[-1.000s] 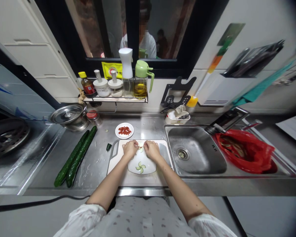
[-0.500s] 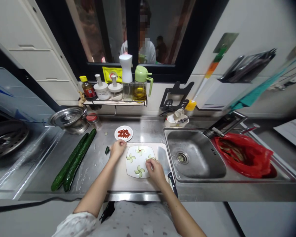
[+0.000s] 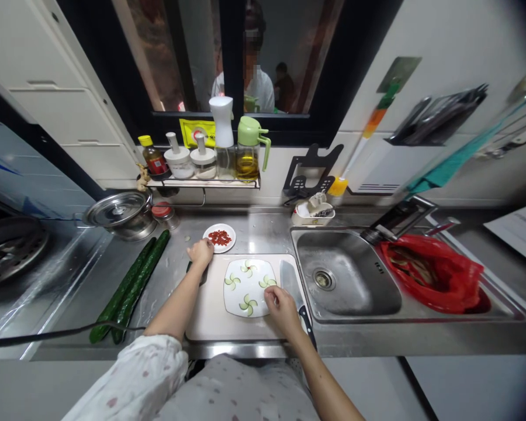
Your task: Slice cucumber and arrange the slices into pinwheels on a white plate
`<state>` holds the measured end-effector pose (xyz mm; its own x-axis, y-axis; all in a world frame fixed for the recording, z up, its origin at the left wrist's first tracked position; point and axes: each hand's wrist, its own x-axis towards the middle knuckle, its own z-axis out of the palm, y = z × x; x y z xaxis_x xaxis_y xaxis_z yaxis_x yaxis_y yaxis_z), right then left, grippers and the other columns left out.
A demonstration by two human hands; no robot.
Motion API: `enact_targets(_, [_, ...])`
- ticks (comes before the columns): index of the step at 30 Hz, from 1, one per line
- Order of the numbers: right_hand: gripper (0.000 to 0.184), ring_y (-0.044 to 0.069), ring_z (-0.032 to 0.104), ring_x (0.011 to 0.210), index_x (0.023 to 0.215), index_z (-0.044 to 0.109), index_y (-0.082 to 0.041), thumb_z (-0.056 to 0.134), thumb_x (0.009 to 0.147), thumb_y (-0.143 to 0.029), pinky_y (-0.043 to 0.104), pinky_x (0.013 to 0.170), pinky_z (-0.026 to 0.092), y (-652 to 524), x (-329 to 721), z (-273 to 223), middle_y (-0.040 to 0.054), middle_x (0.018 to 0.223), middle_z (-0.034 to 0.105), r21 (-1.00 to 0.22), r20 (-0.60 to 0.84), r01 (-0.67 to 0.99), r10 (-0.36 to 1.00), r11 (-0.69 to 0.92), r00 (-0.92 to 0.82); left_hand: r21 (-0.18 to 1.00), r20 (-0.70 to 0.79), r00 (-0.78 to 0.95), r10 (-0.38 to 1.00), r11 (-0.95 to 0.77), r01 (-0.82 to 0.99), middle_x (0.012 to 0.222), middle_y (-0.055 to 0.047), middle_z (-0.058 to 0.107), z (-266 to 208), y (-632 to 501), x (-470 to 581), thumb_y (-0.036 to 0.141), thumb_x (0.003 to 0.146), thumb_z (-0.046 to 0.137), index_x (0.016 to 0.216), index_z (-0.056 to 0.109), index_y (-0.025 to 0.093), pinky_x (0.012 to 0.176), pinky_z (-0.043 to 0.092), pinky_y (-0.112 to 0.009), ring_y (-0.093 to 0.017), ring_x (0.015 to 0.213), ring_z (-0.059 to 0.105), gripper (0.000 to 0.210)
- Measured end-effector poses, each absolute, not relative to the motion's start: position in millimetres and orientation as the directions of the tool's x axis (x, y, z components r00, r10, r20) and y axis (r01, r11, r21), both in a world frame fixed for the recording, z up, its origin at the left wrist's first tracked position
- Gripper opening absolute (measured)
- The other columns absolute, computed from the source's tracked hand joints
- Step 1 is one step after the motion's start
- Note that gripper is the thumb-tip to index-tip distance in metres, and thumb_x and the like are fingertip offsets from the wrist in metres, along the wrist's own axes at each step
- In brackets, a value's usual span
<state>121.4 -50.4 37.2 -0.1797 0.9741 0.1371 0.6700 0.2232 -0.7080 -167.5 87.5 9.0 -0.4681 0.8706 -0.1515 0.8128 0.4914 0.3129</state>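
Observation:
On a pale cutting board (image 3: 208, 324) lies a squarish white plate (image 3: 232, 304) bearing several pinwheels of thin green cucumber slices (image 3: 248, 304). The top pinwheel has a little red at its centre. My left hand (image 3: 200, 252) is at the lower left rim of a small white dish (image 3: 231, 229) of chopped red pieces (image 3: 220, 237), its fingers bent together. My right hand (image 3: 284, 305) is closed in a pinch over the big plate's right edge, beside the right pinwheel. Whatever either hand pinches is too small or hidden.
A knife (image 3: 305, 321) lies along the board's right side, next to the sink (image 3: 346, 275). Two whole cucumbers (image 3: 134, 283) are on the left counter near a lidded pot (image 3: 123, 216). A red plastic bag (image 3: 438, 292) rests at the sink's right.
My left hand has moved left and slightly up from the board's top edge to beside the small dish. My right hand has shifted slightly right and down, off the right pinwheel.

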Motion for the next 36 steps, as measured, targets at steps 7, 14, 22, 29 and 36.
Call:
enact_targets(7, [0.023, 0.018, 0.056, 0.07, 0.08, 0.061, -0.019, 0.042, 0.087, -0.03, 0.027, 0.065, 0.039, -52, 123, 36, 0.0032, 0.068, 0.061, -0.696, 0.138, 0.684, 0.975, 0.219, -0.172, 0.264, -0.138, -0.438, 0.888, 0.46, 0.848, 0.105, -0.012, 0.069, 0, 98, -164, 0.029, 0.077, 0.054, 0.092, 0.07, 0.022, 0.088, 0.033, -0.044, -0.031, 0.099, 0.061, 0.023])
enact_targets(14, [0.022, 0.018, 0.057, 0.072, 0.081, 0.061, -0.02, 0.043, 0.087, -0.03, 0.027, 0.065, 0.039, -52, 127, 34, 0.0034, 0.07, 0.062, -0.702, 0.126, 0.681, 0.978, 0.207, -0.167, 0.279, -0.126, -0.511, 0.85, 0.525, 0.804, 0.101, -0.016, 0.07, 0, 100, -159, 0.028, 0.085, 0.043, 0.095, 0.071, 0.02, 0.087, 0.034, -0.045, -0.031, 0.098, 0.062, 0.03])
enact_targets(22, [0.023, 0.018, 0.056, 0.07, 0.08, 0.061, -0.019, 0.042, 0.087, -0.029, 0.027, 0.065, 0.039, -49, 122, 33, 0.0035, 0.07, 0.062, -0.71, 0.122, 0.67, 0.975, 0.218, -0.188, 0.613, -0.16, -0.565, 0.81, 0.53, 0.586, 0.091, -0.007, 0.073, 5, 81, -154, 0.032, 0.075, 0.059, 0.085, 0.071, 0.025, 0.083, 0.038, -0.038, -0.027, 0.092, 0.063, 0.018])
enact_targets(29, [0.021, 0.017, 0.056, 0.07, 0.08, 0.061, -0.02, 0.043, 0.086, -0.029, 0.026, 0.065, 0.039, -45, 118, 34, 0.0028, 0.07, 0.062, -0.727, 0.128, 0.645, 0.97, 0.234, -0.207, 0.962, -0.247, -0.448, 0.859, 0.275, -0.003, 0.07, -0.002, 0.068, 2, 71, -141, 0.028, 0.061, 0.072, 0.074, 0.07, 0.016, 0.07, 0.043, -0.023, -0.014, 0.07, 0.059, 0.018])
enact_targets(36, [0.02, 0.017, 0.056, 0.072, 0.082, 0.063, -0.02, 0.046, 0.086, -0.03, 0.026, 0.066, 0.04, -37, 117, 42, 0.0033, 0.074, 0.064, -0.743, 0.149, 0.621, 0.966, 0.249, -0.21, 0.845, -0.456, -0.075, 0.887, 0.404, -0.35, 0.057, 0.004, 0.053, 28, 41, -123, 0.035, 0.056, 0.081, 0.087, 0.071, 0.014, 0.043, 0.023, -0.017, -0.002, 0.045, 0.038, 0.039])
